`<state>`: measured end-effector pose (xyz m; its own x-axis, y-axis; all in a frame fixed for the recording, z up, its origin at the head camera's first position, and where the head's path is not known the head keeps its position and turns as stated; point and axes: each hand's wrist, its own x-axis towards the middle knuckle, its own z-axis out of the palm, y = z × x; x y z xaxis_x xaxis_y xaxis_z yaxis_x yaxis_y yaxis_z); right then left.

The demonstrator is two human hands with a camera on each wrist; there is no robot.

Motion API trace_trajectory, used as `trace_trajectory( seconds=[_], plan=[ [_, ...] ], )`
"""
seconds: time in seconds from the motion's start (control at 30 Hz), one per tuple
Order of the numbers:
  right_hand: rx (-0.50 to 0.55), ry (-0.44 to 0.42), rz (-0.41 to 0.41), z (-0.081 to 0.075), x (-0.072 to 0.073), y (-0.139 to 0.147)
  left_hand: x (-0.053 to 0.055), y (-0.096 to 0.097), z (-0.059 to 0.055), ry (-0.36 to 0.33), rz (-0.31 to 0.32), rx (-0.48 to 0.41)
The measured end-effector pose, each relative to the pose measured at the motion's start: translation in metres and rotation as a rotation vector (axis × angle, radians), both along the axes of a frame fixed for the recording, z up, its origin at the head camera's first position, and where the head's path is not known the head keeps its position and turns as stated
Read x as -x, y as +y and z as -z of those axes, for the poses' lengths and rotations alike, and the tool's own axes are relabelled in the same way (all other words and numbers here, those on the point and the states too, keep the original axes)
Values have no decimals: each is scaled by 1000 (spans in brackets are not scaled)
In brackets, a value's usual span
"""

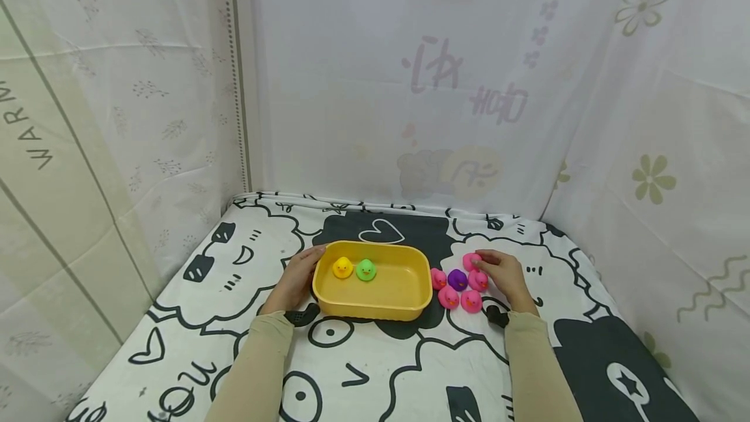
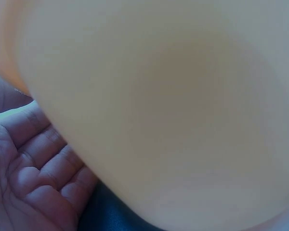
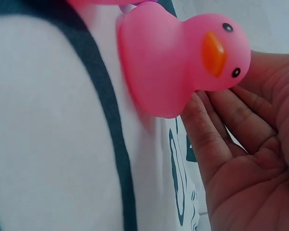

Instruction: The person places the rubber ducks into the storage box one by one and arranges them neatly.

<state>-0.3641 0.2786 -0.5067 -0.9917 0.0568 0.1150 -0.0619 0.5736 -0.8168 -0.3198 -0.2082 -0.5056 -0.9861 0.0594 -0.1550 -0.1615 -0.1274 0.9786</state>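
Observation:
My left hand (image 1: 299, 281) holds the left end of a yellow plastic basin (image 1: 401, 286). In the left wrist view the basin's wall (image 2: 183, 120) fills most of the picture, with curled fingers (image 2: 58, 161) beside it. Inside sit a yellow rubber duck (image 1: 342, 267) and a green one (image 1: 366, 270). To the right of the basin, my right hand (image 1: 502, 272) pinches the farthest pink rubber duck (image 1: 471, 260) of a cluster. A nearer pink duck (image 3: 156, 62) hides those fingertips in the right wrist view.
A purple duck (image 1: 457, 280) sits among several other pink ducks (image 1: 448, 297), close to the basin's right end. Black-and-white patterned cloth (image 1: 363, 370) covers the surface. Pale printed curtains (image 1: 351, 83) hang at the back and both sides.

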Motion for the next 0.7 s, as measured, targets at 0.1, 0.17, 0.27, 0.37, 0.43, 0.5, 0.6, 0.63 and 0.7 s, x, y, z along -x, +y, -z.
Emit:
trace_trajectory(
  seconds=[0.1,0.17,0.27,0.37,0.43,0.5,0.6,0.63,0.7],
  plan=[
    [1,-10,10,1,0,0,1,0,0,-2,2,-4],
    [15,-19,17,0,0,0,1,1,0,-4,4,-10],
    [25,-27,18,-1,0,0,1,0,1,1,13,-11],
    [43,-38,19,-2,-1,-1,3,0,3,3,11,-10],
    [54,-38,21,-4,-1,-2,4,0,4,0,7,-10],
    [65,-34,22,-6,-2,-3,4,0,5,0,7,-9],
    [78,-26,27,-9,-2,-6,4,0,4,-4,3,-12],
    [79,-23,23,-10,-2,-7,4,0,4,-5,0,-12],
    [85,-10,11,-14,-2,-10,3,0,4,-2,0,-11]
  ],
)
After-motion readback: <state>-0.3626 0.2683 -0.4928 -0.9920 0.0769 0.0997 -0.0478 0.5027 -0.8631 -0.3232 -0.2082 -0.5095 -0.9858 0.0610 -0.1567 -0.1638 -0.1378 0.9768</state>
